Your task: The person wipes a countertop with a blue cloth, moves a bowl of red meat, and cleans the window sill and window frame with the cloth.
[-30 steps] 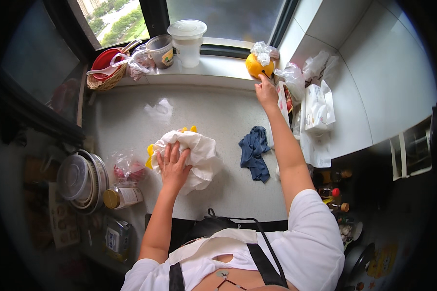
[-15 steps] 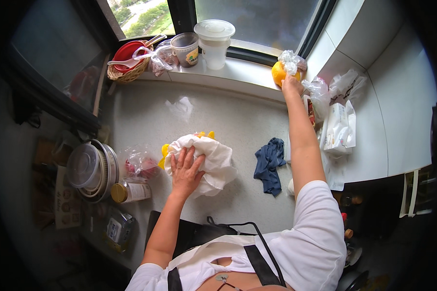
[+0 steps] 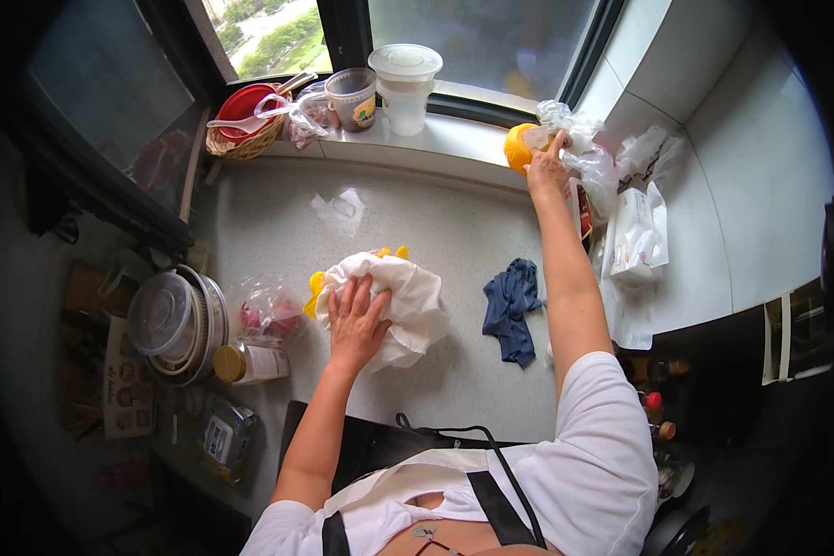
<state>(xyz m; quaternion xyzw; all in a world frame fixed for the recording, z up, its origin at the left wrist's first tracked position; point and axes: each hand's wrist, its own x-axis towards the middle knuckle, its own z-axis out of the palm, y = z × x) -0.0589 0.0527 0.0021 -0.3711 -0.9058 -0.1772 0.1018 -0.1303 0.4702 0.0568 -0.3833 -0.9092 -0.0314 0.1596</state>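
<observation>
My left hand point(image 3: 357, 329) lies spread on a crumpled white cloth point(image 3: 412, 310) on the counter. Yellow edges of something point(image 3: 315, 295) stick out from under the cloth at its left and far sides; the rest is covered. My right arm stretches to the far right corner, where my right hand point(image 3: 547, 173) grips a round yellow container point(image 3: 521, 151) on the sill. Its thumb is at the near side and its forefinger points along the right side. A pale patch shows on the container's top. A clear plastic bag point(image 3: 579, 130) is bunched right beside these fingers.
A dark blue cloth point(image 3: 511, 310) lies right of the white one. Along the sill stand a wicker basket point(image 3: 236, 146), a bucket point(image 3: 352, 97) and a lidded tub point(image 3: 405, 93). A tissue pack point(image 3: 635, 236) sits at right. Stacked bowls point(image 3: 171, 320) and a gold-lidded jar point(image 3: 255, 363) are at left.
My right hand has shifted its hold at the yellow container, and more of the container's top shows. The plastic bag now sits farther right of it. My left hand stays on the white cloth.
</observation>
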